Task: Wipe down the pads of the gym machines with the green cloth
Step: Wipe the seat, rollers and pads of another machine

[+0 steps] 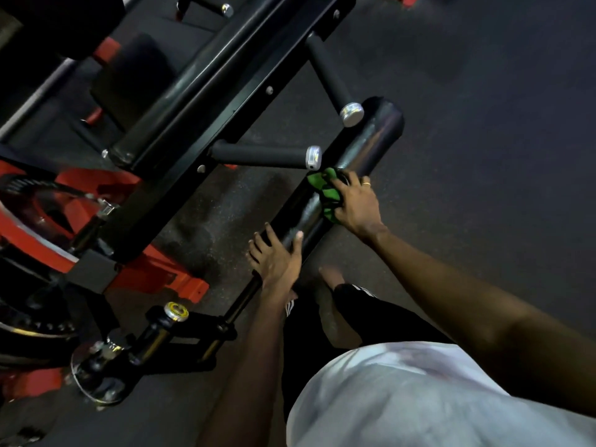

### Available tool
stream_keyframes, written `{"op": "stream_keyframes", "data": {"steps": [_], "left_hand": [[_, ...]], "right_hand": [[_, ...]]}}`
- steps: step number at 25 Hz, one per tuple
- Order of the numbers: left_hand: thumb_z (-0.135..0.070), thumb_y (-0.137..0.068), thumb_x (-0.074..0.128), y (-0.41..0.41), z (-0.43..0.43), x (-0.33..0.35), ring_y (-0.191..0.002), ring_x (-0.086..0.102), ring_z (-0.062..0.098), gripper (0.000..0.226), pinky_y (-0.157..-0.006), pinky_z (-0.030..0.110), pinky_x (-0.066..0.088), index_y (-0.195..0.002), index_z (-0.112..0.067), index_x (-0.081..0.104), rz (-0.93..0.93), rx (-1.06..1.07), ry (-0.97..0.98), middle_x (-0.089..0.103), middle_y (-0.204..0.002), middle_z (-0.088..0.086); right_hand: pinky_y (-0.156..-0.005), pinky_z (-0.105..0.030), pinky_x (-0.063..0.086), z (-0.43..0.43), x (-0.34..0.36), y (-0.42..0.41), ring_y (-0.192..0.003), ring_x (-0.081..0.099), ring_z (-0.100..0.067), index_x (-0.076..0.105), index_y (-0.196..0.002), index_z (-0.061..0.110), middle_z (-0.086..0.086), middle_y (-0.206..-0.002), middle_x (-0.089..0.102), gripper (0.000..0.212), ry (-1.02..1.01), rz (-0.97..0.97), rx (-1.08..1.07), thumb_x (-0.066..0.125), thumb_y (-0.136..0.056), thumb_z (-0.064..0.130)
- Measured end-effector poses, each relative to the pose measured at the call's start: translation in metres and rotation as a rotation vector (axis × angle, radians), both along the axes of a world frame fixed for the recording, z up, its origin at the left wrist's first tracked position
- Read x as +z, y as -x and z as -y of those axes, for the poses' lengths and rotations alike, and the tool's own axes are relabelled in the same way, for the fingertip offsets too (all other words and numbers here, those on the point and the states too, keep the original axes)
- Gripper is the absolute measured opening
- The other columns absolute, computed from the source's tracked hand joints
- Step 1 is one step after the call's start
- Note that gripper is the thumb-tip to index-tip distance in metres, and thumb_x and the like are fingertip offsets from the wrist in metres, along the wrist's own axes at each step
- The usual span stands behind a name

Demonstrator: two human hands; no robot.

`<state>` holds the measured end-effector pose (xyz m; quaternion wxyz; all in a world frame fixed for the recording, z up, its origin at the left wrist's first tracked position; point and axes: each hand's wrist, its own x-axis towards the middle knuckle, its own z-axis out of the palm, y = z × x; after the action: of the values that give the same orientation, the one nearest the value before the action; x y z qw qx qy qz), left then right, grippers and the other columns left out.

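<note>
Dark gym floor [483, 124], black-and-red machine. My right hand [356, 204] grasps the green cloth [324, 191], pressed on the roller pad [364, 150] mid-length. My left hand [274, 256] grips the roller pad's near end. Judgement: roller in progress, far end left to wipe; long pad [193, 88] beyond it likely not yet done.

Gym floor, dim lighting.
Dark speckled rubber flooring [483, 108] throughout; black steel machine frame [232, 124] with red base brackets [180, 285] stands at left.
</note>
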<state>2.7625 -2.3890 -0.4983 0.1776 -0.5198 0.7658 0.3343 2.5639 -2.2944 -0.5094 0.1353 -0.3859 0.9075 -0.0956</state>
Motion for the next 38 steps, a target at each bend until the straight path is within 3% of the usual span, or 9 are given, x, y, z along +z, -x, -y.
{"op": "stream_keyframes", "data": {"steps": [3,7,11,16,21,26,31,34,38], "left_hand": [[-0.088,-0.071,0.055,-0.002,0.009,-0.01,-0.151,0.013,0.04,0.124,-0.121,0.057,0.007,-0.16,-0.018,0.005,0.105,-0.094,0.026,0.015,-0.163,0.023],[-0.085,-0.063,0.067,0.0,0.019,-0.011,-0.15,0.014,0.039,0.13,-0.121,0.059,0.01,-0.158,-0.021,0.007,0.103,-0.112,-0.007,0.016,-0.162,0.02],[-0.086,-0.057,0.07,0.001,0.028,-0.012,-0.15,0.014,0.037,0.136,-0.12,0.058,0.009,-0.158,-0.024,0.005,0.139,-0.101,-0.089,0.016,-0.162,0.017],[-0.084,-0.055,0.074,0.002,0.05,-0.018,-0.147,0.027,0.034,0.126,-0.119,0.058,0.02,-0.153,-0.024,0.023,0.129,-0.081,-0.154,0.03,-0.158,0.012],[-0.083,-0.055,0.076,-0.007,0.053,-0.025,-0.137,0.043,0.027,0.107,-0.114,0.053,0.03,-0.142,-0.029,0.043,0.016,-0.058,-0.111,0.048,-0.146,0.003],[-0.074,-0.049,0.088,-0.017,0.081,-0.056,-0.112,0.068,0.017,0.09,-0.098,0.043,0.055,-0.125,-0.033,0.064,-0.161,0.105,-0.465,0.069,-0.122,-0.006],[-0.078,-0.065,0.075,-0.014,0.064,-0.03,-0.131,0.048,0.019,0.09,-0.116,0.042,0.035,-0.141,-0.035,0.052,-0.068,0.071,-0.158,0.044,-0.144,-0.002],[-0.081,-0.081,0.05,-0.024,0.024,-0.017,-0.143,0.037,0.027,0.087,-0.118,0.051,0.025,-0.147,-0.024,0.047,-0.123,0.054,0.136,0.038,-0.155,0.009],[-0.073,-0.095,0.026,-0.036,0.003,-0.022,-0.148,0.028,0.027,0.074,-0.121,0.051,0.017,-0.156,-0.032,0.032,-0.106,0.105,0.092,0.034,-0.16,0.01]], "right_hand": [[-0.083,-0.047,0.056,-0.002,-0.001,0.026,-0.108,0.05,-0.038,0.044,-0.148,0.031,-0.005,-0.142,0.048,0.076,-0.034,-0.035,0.089,0.072,-0.077,0.037],[-0.083,-0.049,0.054,0.007,0.004,0.064,-0.115,0.047,-0.04,0.043,-0.146,0.035,-0.002,-0.143,0.044,0.069,-0.002,0.002,-0.071,0.066,-0.081,0.044],[-0.092,-0.055,0.052,0.017,0.006,0.129,-0.123,0.043,-0.043,0.043,-0.147,0.031,-0.007,-0.145,0.039,0.064,-0.024,0.043,-0.293,0.064,-0.087,0.026],[-0.1,-0.061,0.045,0.033,0.007,0.189,-0.13,0.038,-0.045,0.043,-0.147,0.028,-0.011,-0.144,0.037,0.059,-0.055,0.063,-0.323,0.061,-0.09,0.023],[-0.111,-0.053,0.036,0.017,-0.017,0.136,-0.13,0.04,-0.043,0.045,-0.145,0.033,-0.005,-0.149,0.037,0.061,0.253,0.229,-0.678,0.058,-0.087,0.023],[-0.107,-0.037,0.034,-0.008,-0.016,0.053,-0.125,0.044,-0.039,0.041,-0.149,0.034,-0.001,-0.153,0.034,0.077,0.196,0.264,-0.406,0.061,-0.076,0.014],[-0.09,-0.045,0.054,-0.01,-0.004,0.016,-0.113,0.048,-0.037,0.042,-0.146,0.041,-0.002,-0.148,0.038,0.08,0.019,0.131,-0.012,0.069,-0.074,0.02],[-0.086,-0.052,0.055,-0.01,0.002,0.079,-0.116,0.047,-0.041,0.044,-0.145,0.035,-0.005,-0.148,0.038,0.07,0.019,0.087,-0.134,0.062,-0.079,0.019],[-0.095,-0.058,0.05,0.001,0.003,0.126,-0.121,0.044,-0.044,0.044,-0.148,0.033,-0.01,-0.147,0.039,0.066,-0.018,0.097,-0.319,0.061,-0.087,0.016]]}}
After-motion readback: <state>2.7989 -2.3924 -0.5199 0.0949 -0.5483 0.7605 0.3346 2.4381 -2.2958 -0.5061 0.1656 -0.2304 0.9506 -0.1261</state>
